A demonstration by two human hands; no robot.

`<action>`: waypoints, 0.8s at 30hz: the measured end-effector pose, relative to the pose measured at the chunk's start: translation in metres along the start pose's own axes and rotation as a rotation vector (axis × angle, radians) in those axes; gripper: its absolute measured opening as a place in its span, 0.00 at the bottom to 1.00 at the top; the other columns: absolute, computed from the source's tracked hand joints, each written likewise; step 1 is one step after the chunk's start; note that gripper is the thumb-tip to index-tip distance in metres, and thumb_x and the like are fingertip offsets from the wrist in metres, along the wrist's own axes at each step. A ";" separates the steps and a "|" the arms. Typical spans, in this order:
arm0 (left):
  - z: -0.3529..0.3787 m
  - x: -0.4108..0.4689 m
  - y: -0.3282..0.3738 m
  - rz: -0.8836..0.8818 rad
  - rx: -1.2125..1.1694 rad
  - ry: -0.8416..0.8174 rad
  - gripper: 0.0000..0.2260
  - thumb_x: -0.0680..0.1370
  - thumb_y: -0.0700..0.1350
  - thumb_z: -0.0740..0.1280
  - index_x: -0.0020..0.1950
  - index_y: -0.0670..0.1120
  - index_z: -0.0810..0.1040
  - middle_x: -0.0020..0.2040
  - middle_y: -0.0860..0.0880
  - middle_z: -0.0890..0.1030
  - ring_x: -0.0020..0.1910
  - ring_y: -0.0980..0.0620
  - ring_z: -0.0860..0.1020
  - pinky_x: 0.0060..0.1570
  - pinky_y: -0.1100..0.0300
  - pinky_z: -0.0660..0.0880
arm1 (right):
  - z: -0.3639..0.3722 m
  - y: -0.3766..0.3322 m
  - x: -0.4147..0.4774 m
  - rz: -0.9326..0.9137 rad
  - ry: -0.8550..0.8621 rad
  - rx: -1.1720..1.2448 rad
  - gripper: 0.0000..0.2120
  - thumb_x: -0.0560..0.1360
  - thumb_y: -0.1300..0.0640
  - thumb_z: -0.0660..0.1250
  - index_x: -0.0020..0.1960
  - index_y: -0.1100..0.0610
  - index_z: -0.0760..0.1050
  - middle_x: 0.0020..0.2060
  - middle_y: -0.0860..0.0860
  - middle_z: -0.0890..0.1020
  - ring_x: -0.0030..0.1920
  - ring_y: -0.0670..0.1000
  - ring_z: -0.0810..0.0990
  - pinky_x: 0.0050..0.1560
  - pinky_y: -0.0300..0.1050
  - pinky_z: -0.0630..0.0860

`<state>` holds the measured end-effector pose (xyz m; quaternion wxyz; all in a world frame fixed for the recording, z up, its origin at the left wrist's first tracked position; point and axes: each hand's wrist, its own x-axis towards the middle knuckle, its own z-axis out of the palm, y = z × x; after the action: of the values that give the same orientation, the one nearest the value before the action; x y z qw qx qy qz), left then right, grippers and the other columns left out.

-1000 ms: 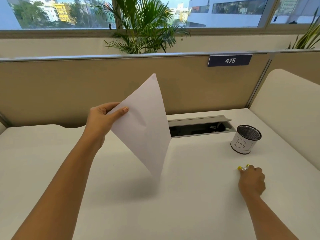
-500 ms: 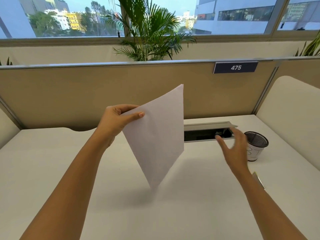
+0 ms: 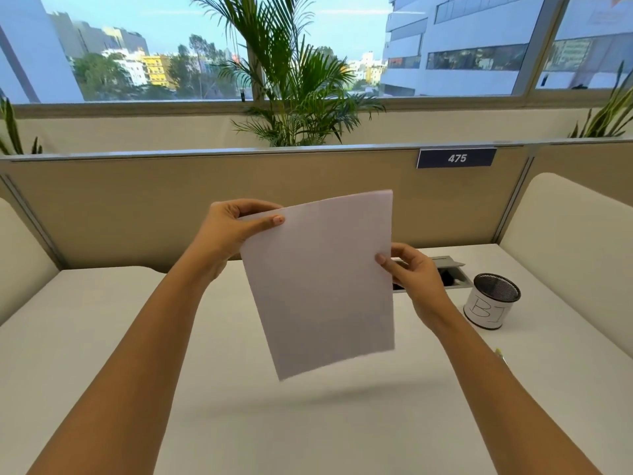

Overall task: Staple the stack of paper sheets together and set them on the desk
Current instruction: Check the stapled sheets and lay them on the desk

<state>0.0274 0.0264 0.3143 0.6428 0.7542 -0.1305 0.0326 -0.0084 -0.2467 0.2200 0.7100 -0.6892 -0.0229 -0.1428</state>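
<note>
Left hand (image 3: 233,231) pinches the top-left corner of the paper stack (image 3: 322,286) and right hand (image 3: 414,279) pinches its right edge, so the stack hangs near upright above the desk (image 3: 239,423), not touching it. Looks like a squaring-up or checking step; can't tell if a staple is in. Next move probably calls for laying it flat, clear of the mesh cup (image 3: 493,299).

desk (image 3: 308,426): white | mesh cup (image 3: 491,301) (marked "BI") far right | cable hatch (image 3: 448,262) open
</note>
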 end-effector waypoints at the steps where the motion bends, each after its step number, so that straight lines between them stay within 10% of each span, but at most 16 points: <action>1: -0.001 0.000 0.000 0.007 -0.034 0.027 0.05 0.70 0.43 0.73 0.45 0.48 0.84 0.42 0.51 0.84 0.43 0.53 0.81 0.42 0.61 0.79 | -0.001 -0.002 -0.001 -0.002 0.048 0.031 0.15 0.65 0.47 0.72 0.50 0.51 0.80 0.44 0.48 0.85 0.46 0.53 0.84 0.41 0.43 0.81; 24: 0.005 -0.012 0.028 0.036 -0.441 0.316 0.08 0.75 0.42 0.68 0.53 0.42 0.80 0.46 0.48 0.83 0.44 0.52 0.82 0.40 0.64 0.79 | 0.019 -0.106 0.001 -0.154 0.136 0.252 0.14 0.63 0.51 0.72 0.49 0.51 0.79 0.42 0.46 0.85 0.42 0.47 0.84 0.45 0.44 0.82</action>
<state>0.0085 0.0193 0.3373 0.8033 0.5790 -0.0460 0.1318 -0.0291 -0.2289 0.3242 0.7778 -0.5794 -0.0452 -0.2394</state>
